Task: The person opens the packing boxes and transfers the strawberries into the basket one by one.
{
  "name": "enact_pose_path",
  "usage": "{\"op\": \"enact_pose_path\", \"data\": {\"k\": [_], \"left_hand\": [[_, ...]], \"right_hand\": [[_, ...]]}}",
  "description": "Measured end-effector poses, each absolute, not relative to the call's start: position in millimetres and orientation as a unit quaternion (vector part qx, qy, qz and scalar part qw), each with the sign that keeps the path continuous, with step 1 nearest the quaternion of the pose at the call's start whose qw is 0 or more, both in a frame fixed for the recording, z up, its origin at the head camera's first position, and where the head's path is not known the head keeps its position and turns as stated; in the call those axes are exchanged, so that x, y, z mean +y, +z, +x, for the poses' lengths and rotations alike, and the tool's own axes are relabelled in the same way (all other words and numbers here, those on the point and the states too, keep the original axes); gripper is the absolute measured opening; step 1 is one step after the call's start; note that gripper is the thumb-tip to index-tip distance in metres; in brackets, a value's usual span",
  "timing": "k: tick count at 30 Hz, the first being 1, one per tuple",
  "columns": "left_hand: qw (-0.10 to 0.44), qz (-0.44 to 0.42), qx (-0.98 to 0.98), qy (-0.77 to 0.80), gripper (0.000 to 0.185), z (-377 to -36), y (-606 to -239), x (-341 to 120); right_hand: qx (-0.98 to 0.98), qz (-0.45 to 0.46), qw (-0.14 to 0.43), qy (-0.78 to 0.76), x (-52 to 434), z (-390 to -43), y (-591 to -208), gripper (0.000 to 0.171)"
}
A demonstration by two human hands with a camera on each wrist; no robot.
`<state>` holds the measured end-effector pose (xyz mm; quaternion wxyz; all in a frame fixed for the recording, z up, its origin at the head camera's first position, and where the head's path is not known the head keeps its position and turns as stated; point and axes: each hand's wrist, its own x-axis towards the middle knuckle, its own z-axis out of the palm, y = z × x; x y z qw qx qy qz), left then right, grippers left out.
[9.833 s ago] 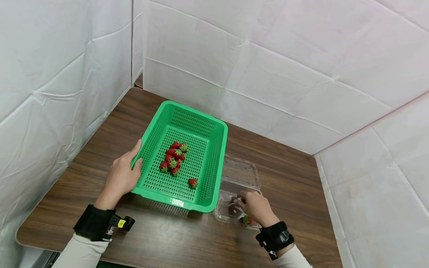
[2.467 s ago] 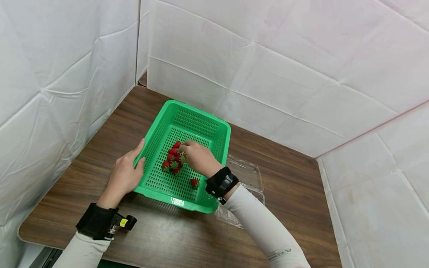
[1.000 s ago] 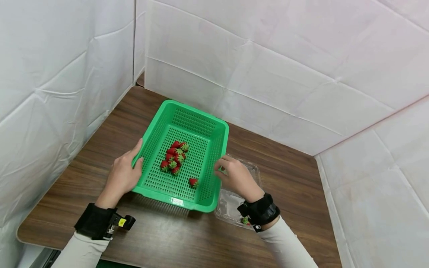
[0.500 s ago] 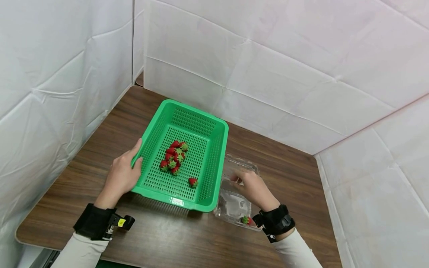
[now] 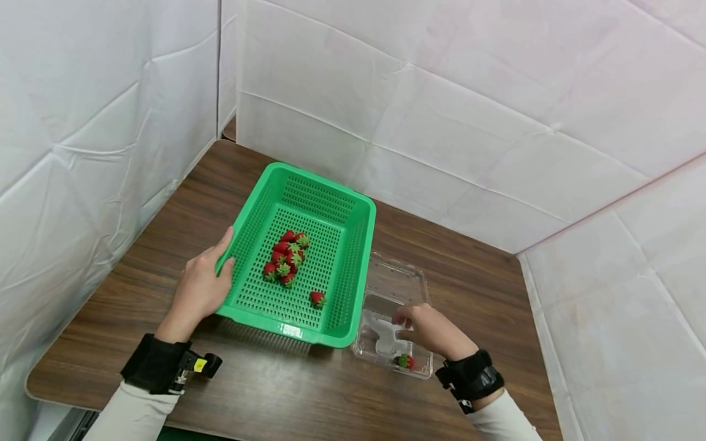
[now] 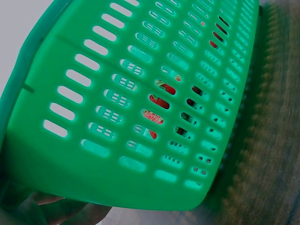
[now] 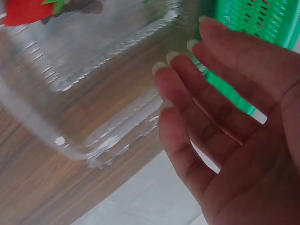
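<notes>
My left hand (image 5: pixel 201 288) grips the left rim of a green perforated basket (image 5: pixel 366 257), thumb over the edge. In the left wrist view the basket's slotted wall (image 6: pixel 108 154) hides most of that hand. Several strawberries (image 5: pixel 284 260) lie clustered on the basket floor, and a single strawberry (image 5: pixel 317 299) sits apart, nearer the front right. Over a clear plastic clamshell box (image 5: pixel 366 352) hovers my right hand (image 5: pixel 432 331), fingers loosely bent and holding nothing. One strawberry (image 5: pixel 405 361) lies in the box's front right corner, just below that hand.
The clamshell's lid (image 5: pixel 397 278) is folded back behind its tray, beside the basket's right wall. Everything stands on a brown wooden table (image 5: pixel 469 294). White sheeting (image 5: pixel 430 135) walls in the back and both sides.
From among the basket's strawberries, my right hand has moved right and towards the front, empty, to above the clamshell box. My left hand has kept its hold on the rim.
</notes>
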<state>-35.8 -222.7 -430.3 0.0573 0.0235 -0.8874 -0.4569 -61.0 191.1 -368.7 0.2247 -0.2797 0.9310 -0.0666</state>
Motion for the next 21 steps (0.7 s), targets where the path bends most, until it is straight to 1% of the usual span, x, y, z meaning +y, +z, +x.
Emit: {"op": "enact_pose_path", "data": {"k": [4,7,14,21], "left_hand": [[0.057,0.021,-0.888,-0.455,0.059,-36.0,-430.0,-222.2],[0.052,0.021,-0.889,-0.455,0.059,-36.4,-429.7,-222.0],[0.049,0.022,-0.888,-0.456,0.06,-36.1,-429.6,-222.3],[0.056,0.021,-0.888,-0.456,0.061,-35.8,-430.3,-222.8]], "right_hand": [[0.919,-0.273,0.274,-0.074,197.4,-58.7,-370.6,0.023],[0.913,-0.271,0.296,-0.076,201.0,-56.5,-372.7,0.028],[0.911,-0.28,0.299,-0.057,205.7,-51.7,-383.9,0.035],[0.909,-0.278,0.309,-0.024,203.2,-47.4,-391.6,0.033]]}}
